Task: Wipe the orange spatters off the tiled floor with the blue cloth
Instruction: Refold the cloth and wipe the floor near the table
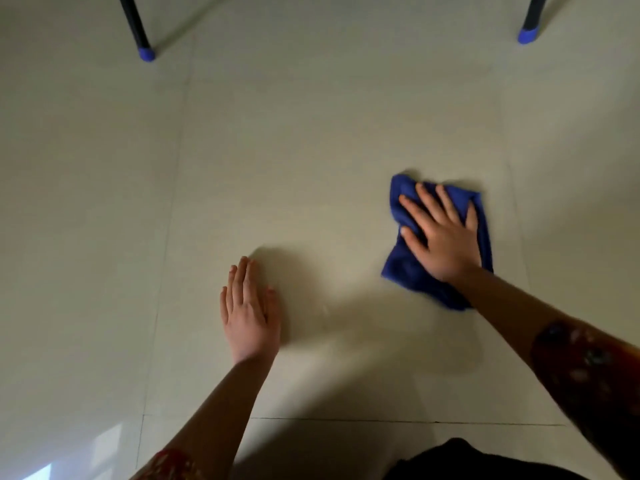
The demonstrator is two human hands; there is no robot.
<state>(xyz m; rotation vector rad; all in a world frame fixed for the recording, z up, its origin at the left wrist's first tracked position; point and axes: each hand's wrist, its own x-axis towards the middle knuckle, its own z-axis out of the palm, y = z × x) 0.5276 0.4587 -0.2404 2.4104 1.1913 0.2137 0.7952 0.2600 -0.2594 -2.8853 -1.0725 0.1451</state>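
Note:
A crumpled blue cloth (405,271) lies on the pale tiled floor (311,150) to the right of centre. My right hand (441,233) presses flat on top of the cloth with the fingers spread, covering its middle. My left hand (251,311) rests palm-down on the bare tile to the left, fingers together, holding nothing. I see no orange spatters on the tiles; the view is slightly blurred.
Two dark furniture legs with blue caps stand at the back, one at the left (145,53) and one at the right (528,34). Grout lines cross the floor. A dark garment (467,462) shows at the bottom edge.

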